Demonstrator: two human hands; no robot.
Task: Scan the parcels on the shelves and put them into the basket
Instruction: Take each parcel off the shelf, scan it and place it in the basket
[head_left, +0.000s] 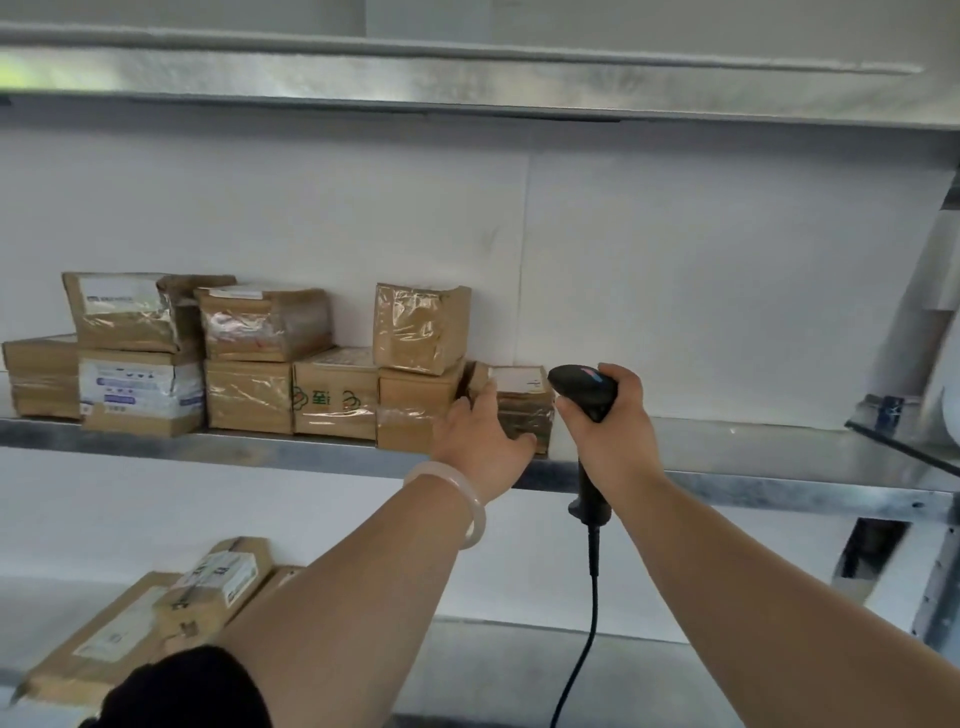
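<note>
Left arm: stretching forward and upward from the lower left, forearm bare, with a pale bangle (470, 512) sitting at the wrist and a black sleeve (182, 691) covering the upper arm.
Left hand (483, 431): gripping the end parcel (524, 402), back of the hand facing the camera; the fingers are reaching over the parcel's top left corner while the thumb is pressing against its front face.
End parcel: sitting on the metal shelf (779, 467) under the left hand's fingers, just left of the right hand; it is a small brown box wrapped in clear tape, with a white label showing on top.
Right arm: extending from the lower right, forearm bare, wrist rising towards the shelf edge.
Right hand (608, 431): wrapping its fingers round the handle of the black scanner (584, 389), thumb lying up along the side; the scanner's head is pointing left towards the end parcel.
Cable (592, 597): hanging down from the scanner's handle between the two forearms.
Row of parcels (335, 395): standing left of the left hand, some stacked two high.
Lower parcels (208, 587): lying beneath the left forearm on the shelf below.
</note>
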